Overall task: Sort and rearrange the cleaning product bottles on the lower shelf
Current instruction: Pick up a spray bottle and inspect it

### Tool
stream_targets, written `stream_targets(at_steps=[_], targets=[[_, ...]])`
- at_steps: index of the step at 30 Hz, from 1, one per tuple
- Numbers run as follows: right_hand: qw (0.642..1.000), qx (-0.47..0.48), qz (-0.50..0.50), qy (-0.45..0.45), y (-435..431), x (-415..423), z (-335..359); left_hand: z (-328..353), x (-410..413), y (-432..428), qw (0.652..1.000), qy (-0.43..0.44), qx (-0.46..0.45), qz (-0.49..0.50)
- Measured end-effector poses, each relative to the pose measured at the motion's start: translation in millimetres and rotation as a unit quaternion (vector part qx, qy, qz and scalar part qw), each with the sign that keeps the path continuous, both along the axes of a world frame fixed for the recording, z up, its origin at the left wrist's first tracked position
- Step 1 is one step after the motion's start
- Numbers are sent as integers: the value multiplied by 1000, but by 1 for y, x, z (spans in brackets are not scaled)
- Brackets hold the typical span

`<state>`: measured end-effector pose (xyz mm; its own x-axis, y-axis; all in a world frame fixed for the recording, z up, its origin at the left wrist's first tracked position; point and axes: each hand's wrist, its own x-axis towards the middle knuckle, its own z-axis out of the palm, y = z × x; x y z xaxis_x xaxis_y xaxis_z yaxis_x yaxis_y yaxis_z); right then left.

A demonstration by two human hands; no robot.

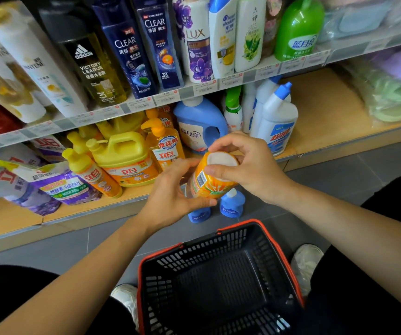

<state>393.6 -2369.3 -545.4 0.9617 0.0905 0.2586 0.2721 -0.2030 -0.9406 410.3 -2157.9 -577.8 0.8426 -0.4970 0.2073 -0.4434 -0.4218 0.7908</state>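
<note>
Head view: left hand [170, 197] and right hand [250, 163] both clasp the orange detergent bottle [209, 183] just beyond the black basket [206, 250]; its long axis is tilted, white base pointing up.

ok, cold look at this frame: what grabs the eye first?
The orange bottle, held tilted at centre frame: the left hand grips its body and the right hand curls round its white upper end. Below it, a black basket with a red rim sits on the floor, nothing visible inside. Behind the hands, a yellow jug stands among orange bottles on the lower shelf.
</note>
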Motion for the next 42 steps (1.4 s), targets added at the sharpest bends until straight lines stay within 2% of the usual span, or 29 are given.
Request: stream_targets(at_steps=[4, 13, 18, 21, 23, 26, 29, 33, 37, 40, 42], targets=[[998, 57, -19, 32, -2, 4, -1, -1, 0, -1, 1000, 3, 1, -2], [998, -36, 41, -10, -7, -3, -1, 1, 5, 3, 990, 79, -75, 87], [998, -54, 6, -28, -9, -2, 0, 2, 9, 6, 983, 90, -99, 128], [999, -15, -30, 1, -10, 1, -4, 2, 10, 8, 981, 90, -105, 139], [997, -35, -51, 55, -13, 5, -12, 5, 11, 9, 972, 114, -135, 154], [973, -115, 22, 198, -16, 9, -34, 9, 12, 10, 949, 174, -209, 161], [941, -106, 114, 300, -11, 6, -58, 13, 11, 10, 913, 230, -296, 162], [951, 2, 98, 294, -8, 10, -68, 12, 11, 11, 890, 263, -341, 149], [966, 17, 55, 250, -19, 19, -56, 4, 17, 17, 874, 299, -340, 178], [972, 37, 49, 227, -26, 21, -41, -6, 20, 18, 824, 382, -363, 209], [961, 74, 77, 254, -31, 21, -32, -12, 19, 14, 782, 437, -377, 234]])
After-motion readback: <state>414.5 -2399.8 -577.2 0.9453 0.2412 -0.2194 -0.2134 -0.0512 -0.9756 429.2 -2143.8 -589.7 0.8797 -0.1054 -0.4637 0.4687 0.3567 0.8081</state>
